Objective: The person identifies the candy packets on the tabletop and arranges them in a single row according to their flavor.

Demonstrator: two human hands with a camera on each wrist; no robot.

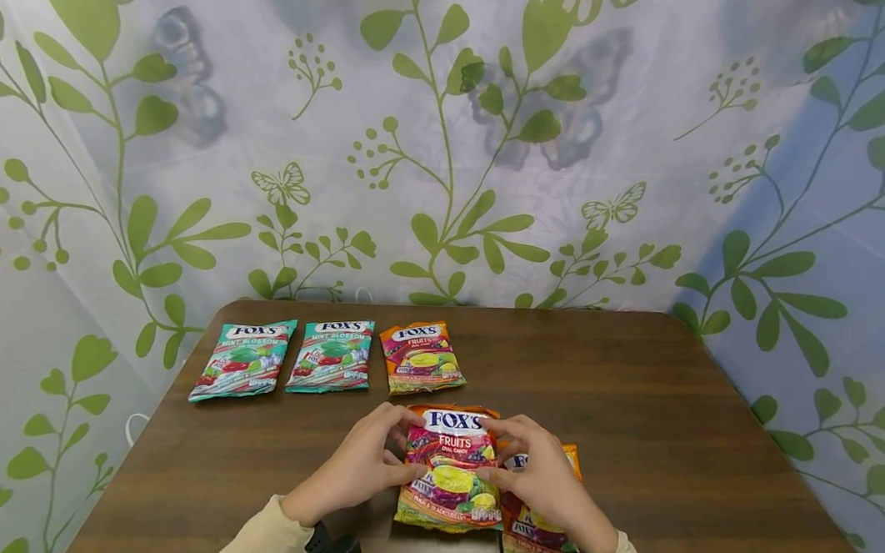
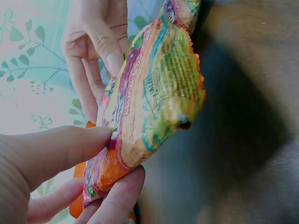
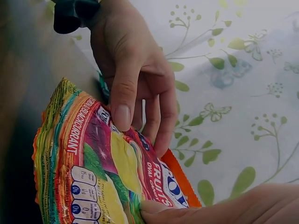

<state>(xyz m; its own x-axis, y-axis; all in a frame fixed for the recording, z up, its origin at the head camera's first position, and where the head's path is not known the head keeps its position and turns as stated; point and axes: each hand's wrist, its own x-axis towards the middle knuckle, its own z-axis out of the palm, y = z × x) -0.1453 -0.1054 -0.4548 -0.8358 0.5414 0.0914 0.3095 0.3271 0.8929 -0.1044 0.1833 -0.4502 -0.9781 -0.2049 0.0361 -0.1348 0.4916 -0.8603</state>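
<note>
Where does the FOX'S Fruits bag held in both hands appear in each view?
Head: the held bag, lower centre.
Left wrist: the held bag, centre, slanting.
Right wrist: the held bag, lower left and centre.
Shared landmark: the leaf-patterned backdrop.

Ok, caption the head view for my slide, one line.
Left hand and right hand hold one glossy red-and-orange Fox's Fruits candy packet over a brown wood-grain table.
</note>
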